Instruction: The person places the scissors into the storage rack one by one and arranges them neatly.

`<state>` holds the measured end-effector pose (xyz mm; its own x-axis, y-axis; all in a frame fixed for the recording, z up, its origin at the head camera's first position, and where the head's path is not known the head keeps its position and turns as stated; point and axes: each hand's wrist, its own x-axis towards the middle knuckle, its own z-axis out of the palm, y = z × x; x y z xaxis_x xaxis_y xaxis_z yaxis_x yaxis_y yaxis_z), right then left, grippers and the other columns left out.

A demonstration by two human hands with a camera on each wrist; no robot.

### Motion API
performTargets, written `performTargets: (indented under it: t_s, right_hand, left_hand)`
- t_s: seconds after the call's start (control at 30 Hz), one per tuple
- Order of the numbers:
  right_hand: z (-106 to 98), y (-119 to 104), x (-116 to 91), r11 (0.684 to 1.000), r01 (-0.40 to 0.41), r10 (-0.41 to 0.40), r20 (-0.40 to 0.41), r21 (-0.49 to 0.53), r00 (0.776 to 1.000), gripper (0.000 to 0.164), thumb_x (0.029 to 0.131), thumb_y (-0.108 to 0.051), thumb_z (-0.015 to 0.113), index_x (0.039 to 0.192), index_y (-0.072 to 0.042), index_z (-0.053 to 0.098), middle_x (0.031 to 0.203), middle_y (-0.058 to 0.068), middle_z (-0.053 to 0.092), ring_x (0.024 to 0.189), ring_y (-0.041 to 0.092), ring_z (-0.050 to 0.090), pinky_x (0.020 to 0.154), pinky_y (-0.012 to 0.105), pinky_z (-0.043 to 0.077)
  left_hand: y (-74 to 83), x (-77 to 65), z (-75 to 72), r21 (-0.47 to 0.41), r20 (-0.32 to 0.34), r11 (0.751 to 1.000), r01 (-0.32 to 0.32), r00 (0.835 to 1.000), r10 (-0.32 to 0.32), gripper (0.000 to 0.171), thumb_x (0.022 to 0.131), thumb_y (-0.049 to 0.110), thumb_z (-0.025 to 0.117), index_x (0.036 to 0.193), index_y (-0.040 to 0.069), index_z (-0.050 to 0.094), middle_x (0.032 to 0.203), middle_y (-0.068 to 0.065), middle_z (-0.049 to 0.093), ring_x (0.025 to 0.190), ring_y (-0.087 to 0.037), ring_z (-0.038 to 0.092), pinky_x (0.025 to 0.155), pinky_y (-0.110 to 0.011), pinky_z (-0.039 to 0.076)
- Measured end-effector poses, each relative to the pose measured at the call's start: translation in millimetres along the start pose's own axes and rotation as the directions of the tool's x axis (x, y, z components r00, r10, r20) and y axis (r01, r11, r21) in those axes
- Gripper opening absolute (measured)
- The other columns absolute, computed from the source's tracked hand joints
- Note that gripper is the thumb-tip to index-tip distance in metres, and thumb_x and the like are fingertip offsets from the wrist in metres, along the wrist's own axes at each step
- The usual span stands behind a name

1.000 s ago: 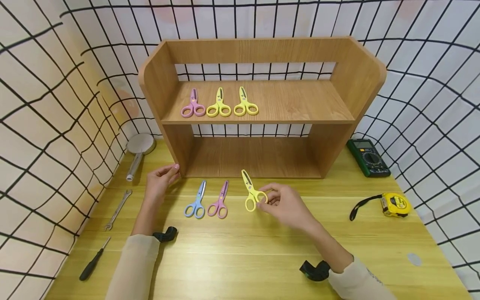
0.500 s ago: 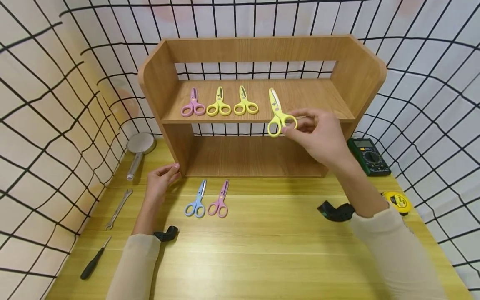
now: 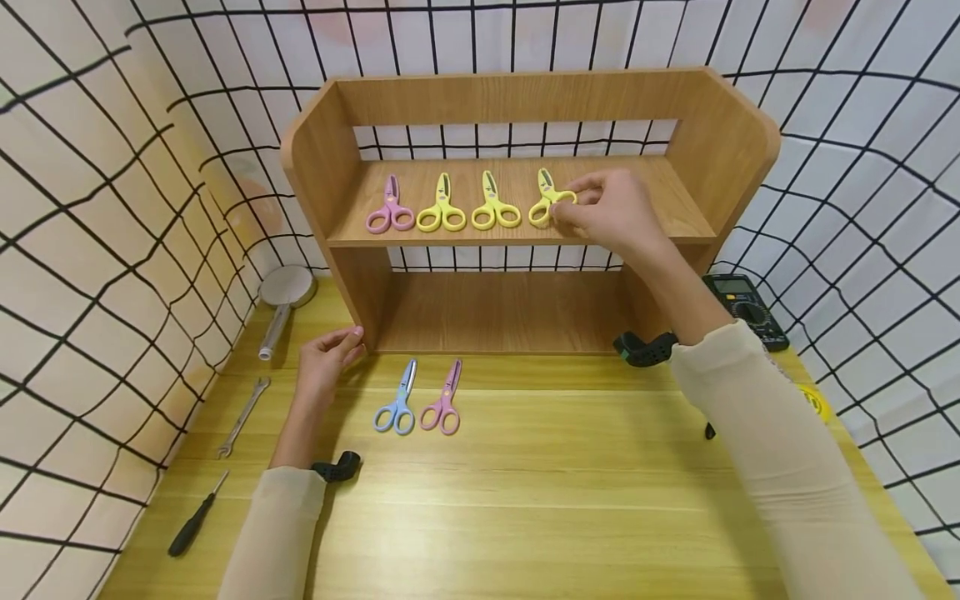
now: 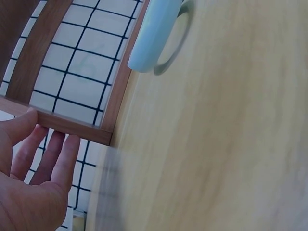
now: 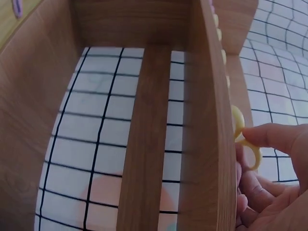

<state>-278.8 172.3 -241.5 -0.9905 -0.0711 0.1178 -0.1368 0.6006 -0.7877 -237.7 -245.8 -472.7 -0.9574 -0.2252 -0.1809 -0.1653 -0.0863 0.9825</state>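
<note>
My right hand point(image 3: 611, 208) pinches yellow scissors point(image 3: 546, 198) by a handle loop at the upper board's front edge, blades pointing to the back. In the right wrist view, thumb and fingers hold the yellow loop point(image 5: 255, 156) beside the board. Left of them on the same board lie two more yellow scissors point(image 3: 491, 204) point(image 3: 442, 204) and one purple pair point(image 3: 391, 207). My left hand point(image 3: 322, 358) grips the lower left side panel of the wooden shelf point(image 3: 360, 308), thumb on one face and fingers on the other in the left wrist view.
On the table before the shelf lie blue scissors point(image 3: 397, 400) and pink-purple scissors point(image 3: 444, 400). At left are a round-headed tool with a handle point(image 3: 285, 292), a wrench point(image 3: 243, 417) and a screwdriver point(image 3: 197, 521). A multimeter point(image 3: 738, 300) and a partly hidden yellow tape measure point(image 3: 813, 402) are at right.
My right hand has lifted the yellow scissors from the table and carried them up to the upper board, right of the other scissors. My left hand has stayed at the side panel.
</note>
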Motion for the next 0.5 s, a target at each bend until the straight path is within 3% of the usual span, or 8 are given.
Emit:
performTargets:
  t_s: [0.2,0.37,0.5]
  right_hand:
    - [3,2,2,0.986,0.1,-0.097,0.024,-0.136,0.995,0.04,0.091,-0.029,0.078,0.118,0.0,0.073,0.1,0.009,0.069,0.087,0.016,0.058,0.064,0.021,0.049]
    - [3,0,-6,0.987,0.105,-0.101,0.039,-0.123,0.994,0.052,0.093,-0.03,0.075,0.132,0.002,0.064,0.12,0.017,0.065,0.103,0.024,0.057,0.083,0.03,0.051]
    - [5,5,-30,0.984,0.154,-0.156,-0.015,-0.092,0.988,0.057,0.095,-0.031,0.074,0.14,-0.002,0.058,0.128,0.017,0.061,0.113,0.028,0.057,0.091,0.039,0.052]
  left_hand:
    - [1.5,-1.5,0.2,0.018,0.013,1.0,-0.005,1.0,0.005,0.039,0.093,0.031,0.078,0.123,0.006,0.074,0.127,-0.001,0.067,0.118,-0.029,0.07,0.107,-0.035,0.056]
    - [0.9,-1.2,1.0,0.006,0.003,1.0,-0.015,1.0,0.015,0.036,0.092,0.029,0.079,0.119,0.005,0.076,0.122,0.0,0.069,0.117,-0.027,0.071,0.105,-0.035,0.057]
    - [0.5,-1.2,0.7,0.011,0.001,1.0,-0.012,1.0,0.012,0.037,0.093,0.028,0.078,0.12,0.003,0.074,0.118,0.002,0.069,0.112,-0.022,0.073,0.105,-0.035,0.057]
